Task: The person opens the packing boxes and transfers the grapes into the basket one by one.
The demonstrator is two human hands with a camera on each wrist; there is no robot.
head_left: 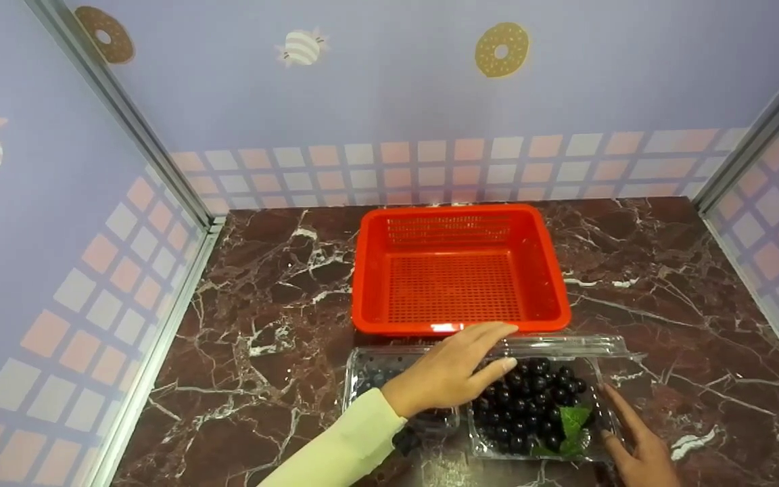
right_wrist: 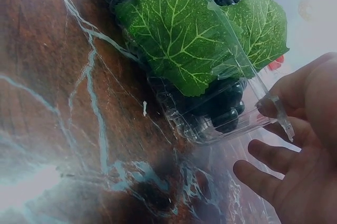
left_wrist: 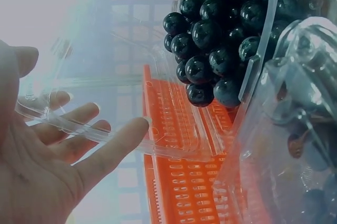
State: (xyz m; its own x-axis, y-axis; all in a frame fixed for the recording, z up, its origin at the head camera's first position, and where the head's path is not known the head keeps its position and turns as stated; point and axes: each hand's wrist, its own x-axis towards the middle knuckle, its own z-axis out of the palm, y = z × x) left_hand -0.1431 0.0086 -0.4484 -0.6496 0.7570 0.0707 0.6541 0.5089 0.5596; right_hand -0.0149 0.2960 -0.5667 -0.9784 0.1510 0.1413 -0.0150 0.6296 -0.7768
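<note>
A clear plastic box (head_left: 481,452) holds a bunch of dark grapes (head_left: 525,406) with green leaves (right_wrist: 174,29). At its right side my right hand (head_left: 643,453) pinches the rim, with the other fingers spread below. My left hand (head_left: 454,368) reaches over the left part of this box, palm down. Its fingers (left_wrist: 116,150) are extended at the edge of a clear plastic lid (left_wrist: 184,153), and the thumb stands apart from them. Whether the left fingers press on the lid I cannot tell.
Behind the box stands a red plastic basket (head_left: 370,270) with a slotted bottom. A second clear box (head_left: 356,368) with dark fruit lies to the left, partly under my left arm. Brown marbled tabletop (head_left: 261,379) surrounds them, with patterned walls (head_left: 389,101) at the back and sides.
</note>
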